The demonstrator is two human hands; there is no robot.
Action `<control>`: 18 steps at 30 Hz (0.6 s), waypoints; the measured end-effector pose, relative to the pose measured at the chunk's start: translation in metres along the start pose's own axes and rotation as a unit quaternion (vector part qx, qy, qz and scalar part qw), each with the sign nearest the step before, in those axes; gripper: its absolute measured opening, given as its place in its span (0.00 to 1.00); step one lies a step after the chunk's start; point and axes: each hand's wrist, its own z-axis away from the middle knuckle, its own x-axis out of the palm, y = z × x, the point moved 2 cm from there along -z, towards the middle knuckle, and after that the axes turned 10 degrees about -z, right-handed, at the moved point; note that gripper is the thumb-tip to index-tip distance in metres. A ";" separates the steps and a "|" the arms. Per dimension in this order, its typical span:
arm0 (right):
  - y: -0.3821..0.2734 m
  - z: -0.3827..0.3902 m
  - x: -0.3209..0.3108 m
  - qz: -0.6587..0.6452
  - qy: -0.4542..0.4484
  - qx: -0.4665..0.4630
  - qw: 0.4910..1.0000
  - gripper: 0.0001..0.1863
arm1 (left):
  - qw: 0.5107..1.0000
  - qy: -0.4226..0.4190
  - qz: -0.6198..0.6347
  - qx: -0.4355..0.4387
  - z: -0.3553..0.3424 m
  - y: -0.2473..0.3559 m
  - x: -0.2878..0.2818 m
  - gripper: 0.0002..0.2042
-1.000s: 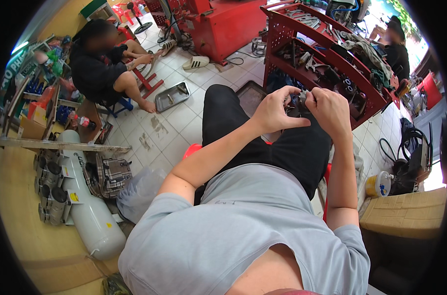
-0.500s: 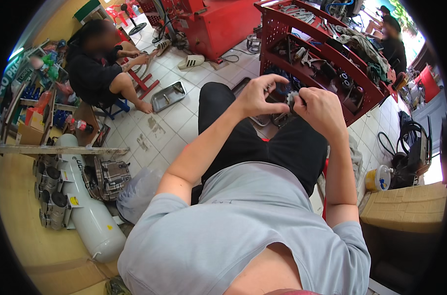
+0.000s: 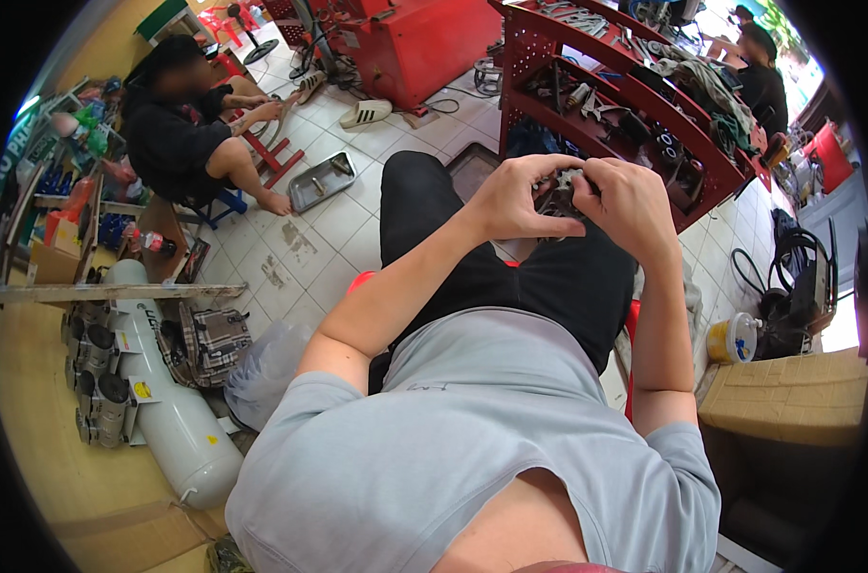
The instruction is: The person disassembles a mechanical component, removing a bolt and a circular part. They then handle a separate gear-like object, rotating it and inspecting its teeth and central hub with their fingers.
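Observation:
My left hand (image 3: pixel 520 201) is curved round a small, grimy grey metal part (image 3: pixel 560 191), its fingertips at the top and its thumb stretched out underneath. My right hand (image 3: pixel 625 210) grips the same part from the right with bent fingers and thumb, so much of it is hidden. Both hands are above my black-trousered thighs (image 3: pixel 419 210), in front of my grey shirt. A dark shallow tray (image 3: pixel 474 162) lies on the tiled floor beyond my knees.
A person (image 3: pixel 171 134) sits at left beside a steel tray (image 3: pixel 314 191); another (image 3: pixel 759 86) is far right. A red tool cart (image 3: pixel 625 134) stands ahead, with a red machine (image 3: pixel 415 48) behind. A white tank (image 3: pixel 190 449), a beam (image 3: pixel 118 294) and a cardboard box (image 3: pixel 778 392) flank me.
Half a second ago my left hand was higher and more spread, partly off the part; it has come down and right, closing round it. My right hand has stayed on the part.

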 end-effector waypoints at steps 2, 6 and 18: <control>-0.001 -0.001 0.000 -0.003 -0.007 0.002 1.000 0.13 | 0.999 -0.003 -0.040 -0.009 0.000 -0.002 0.002 0.33; -0.001 0.000 0.001 -0.013 -0.005 0.003 1.000 0.14 | 0.997 -0.014 -0.069 0.010 -0.003 -0.009 -0.001 0.36; 0.032 -0.018 0.021 0.043 -0.002 0.003 0.999 0.18 | 0.973 0.128 0.109 -0.159 -0.018 -0.073 -0.051 0.10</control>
